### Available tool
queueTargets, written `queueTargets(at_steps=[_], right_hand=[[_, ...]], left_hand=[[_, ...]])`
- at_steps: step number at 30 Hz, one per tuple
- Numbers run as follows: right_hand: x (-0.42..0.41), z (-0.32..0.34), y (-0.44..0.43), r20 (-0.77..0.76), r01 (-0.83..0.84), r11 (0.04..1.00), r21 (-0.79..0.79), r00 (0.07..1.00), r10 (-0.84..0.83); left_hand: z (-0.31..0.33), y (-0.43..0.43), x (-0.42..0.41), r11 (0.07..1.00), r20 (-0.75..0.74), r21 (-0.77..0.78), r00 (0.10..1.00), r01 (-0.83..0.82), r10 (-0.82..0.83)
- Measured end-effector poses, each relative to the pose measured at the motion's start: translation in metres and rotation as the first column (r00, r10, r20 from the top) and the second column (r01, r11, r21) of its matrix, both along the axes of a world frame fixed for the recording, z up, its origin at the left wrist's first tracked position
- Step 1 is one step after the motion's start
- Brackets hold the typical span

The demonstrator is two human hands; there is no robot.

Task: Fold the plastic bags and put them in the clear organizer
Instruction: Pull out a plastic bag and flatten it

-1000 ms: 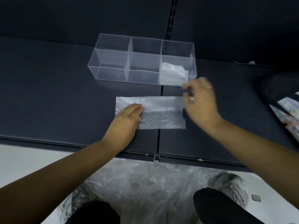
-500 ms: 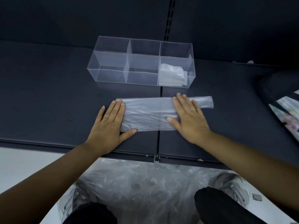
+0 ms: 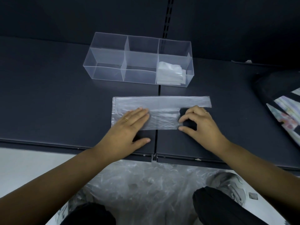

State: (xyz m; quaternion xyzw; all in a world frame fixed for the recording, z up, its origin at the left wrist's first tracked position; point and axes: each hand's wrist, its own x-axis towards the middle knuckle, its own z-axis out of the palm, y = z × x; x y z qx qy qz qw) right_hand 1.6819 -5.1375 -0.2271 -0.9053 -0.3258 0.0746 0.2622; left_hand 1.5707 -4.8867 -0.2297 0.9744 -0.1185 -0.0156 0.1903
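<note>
Your left hand (image 3: pixel 128 127) lies flat on the plastic bag (image 3: pixel 162 103), right hand (image 3: pixel 201 125) pinching it; the clear organizer (image 3: pixel 107 57) stands behind on the dark shelf (image 3: pixel 48 95).

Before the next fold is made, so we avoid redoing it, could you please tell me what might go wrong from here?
The plastic bag is thin and crinkled, pinned only by the flat left hand; it may slide or spring open when the right hand, pinching its right edge, lifts. The handle strip juts past that edge and could fold askew, making a bundle too bulky for the clear organizer.
</note>
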Motion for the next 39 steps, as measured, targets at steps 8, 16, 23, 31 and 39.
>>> queueTargets(at_steps=[8, 16, 23, 31, 39], right_hand=[[0.006, 0.011, 0.013, -0.246, -0.022, 0.999, 0.047, 0.969, 0.032], [-0.006, 0.036, 0.012, -0.153, -0.027, 0.999, -0.029, 0.988, 0.022], [-0.024, 0.012, 0.032, 0.164, -0.160, 0.986, -0.041, 0.973, 0.165], [0.013, 0.010, 0.019, -0.532, 0.382, 0.902, 0.202, 0.816, -0.226], [0.028, 0.006, 0.035, -0.429, 0.423, 0.904, 0.065, 0.829, -0.358]], left_hand=[[-0.009, -0.015, 0.006, 0.990, 0.109, 0.081, 0.989, -0.113, 0.104], [-0.006, -0.018, 0.006, 0.985, 0.344, 0.110, 0.935, -0.132, 0.087], [0.007, -0.029, -0.004, 0.982, 0.270, 0.119, 0.956, -0.148, 0.111], [0.020, 0.042, -0.003, 0.619, -0.393, -0.488, 0.788, -0.615, 0.474], [0.014, 0.050, 0.002, 0.557, -0.233, -0.310, 0.629, -0.771, 0.741]])
